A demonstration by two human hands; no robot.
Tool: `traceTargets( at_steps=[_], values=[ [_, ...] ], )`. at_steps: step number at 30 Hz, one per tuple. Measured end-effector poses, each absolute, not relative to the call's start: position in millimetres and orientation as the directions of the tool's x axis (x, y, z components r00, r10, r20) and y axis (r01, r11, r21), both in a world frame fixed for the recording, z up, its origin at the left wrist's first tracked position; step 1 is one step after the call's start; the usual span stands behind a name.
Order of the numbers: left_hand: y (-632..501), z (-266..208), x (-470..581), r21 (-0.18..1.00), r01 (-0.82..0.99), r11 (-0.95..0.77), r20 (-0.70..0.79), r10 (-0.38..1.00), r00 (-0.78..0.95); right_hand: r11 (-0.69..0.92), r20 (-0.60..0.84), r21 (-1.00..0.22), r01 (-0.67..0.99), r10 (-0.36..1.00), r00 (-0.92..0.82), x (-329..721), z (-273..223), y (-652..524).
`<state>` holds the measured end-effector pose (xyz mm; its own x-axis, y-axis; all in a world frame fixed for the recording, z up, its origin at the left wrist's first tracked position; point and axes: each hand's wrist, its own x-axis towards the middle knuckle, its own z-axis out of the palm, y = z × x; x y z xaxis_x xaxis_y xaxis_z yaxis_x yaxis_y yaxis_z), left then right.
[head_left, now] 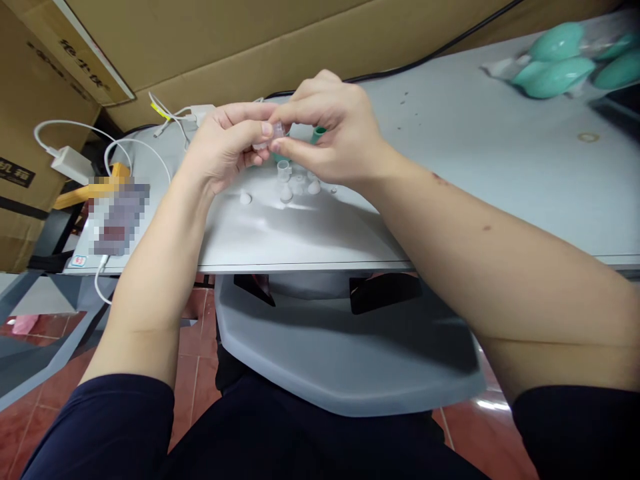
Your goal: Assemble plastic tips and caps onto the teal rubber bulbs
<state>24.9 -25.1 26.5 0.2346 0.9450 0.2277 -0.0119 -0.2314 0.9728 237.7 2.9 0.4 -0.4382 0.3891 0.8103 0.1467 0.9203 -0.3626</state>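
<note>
My left hand [225, 143] and my right hand [337, 127] meet above the table, both closed on a small clear plastic piece [277, 129]. Thumbs and fingers pinch it from either side and cover much of it, so its exact kind does not show. Just below them stands a clear, short plastic tube [284, 169]. Around it lie small whitish cone-shaped parts, one nearer the front [286, 193], one on the right [314, 187] and one apart on the left [245, 198]. Partly behind my right fingers is a green cylindrical part [317, 135].
Green rounded objects [555, 77] in clear wrapping lie at the back right. On the left are a blurred phone [123, 220], a white charger [73, 165], cables and an orange tool [93, 188]. Cardboard [210, 47] borders the table's back. A grey plastic tray-like surface [350, 360] sits below the front edge.
</note>
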Motion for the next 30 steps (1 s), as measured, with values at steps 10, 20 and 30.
traceTargets(
  at_steps=[10,20,30],
  values=[
    [-26,26,15,0.954,0.108,-0.281,0.249,0.937,0.245,0.939,0.856,-0.307,0.157,0.345,-0.385,234,-5,6],
    [14,13,-34,0.547,0.684,-0.483,0.582,0.806,0.105,0.867,0.836,-0.491,0.090,0.497,-0.230,239,-1,19],
    [2,8,-32,0.449,0.828,-0.334,0.260,0.936,0.237,0.845,0.823,-0.532,0.056,0.531,-0.199,231,-9,31]
  ],
)
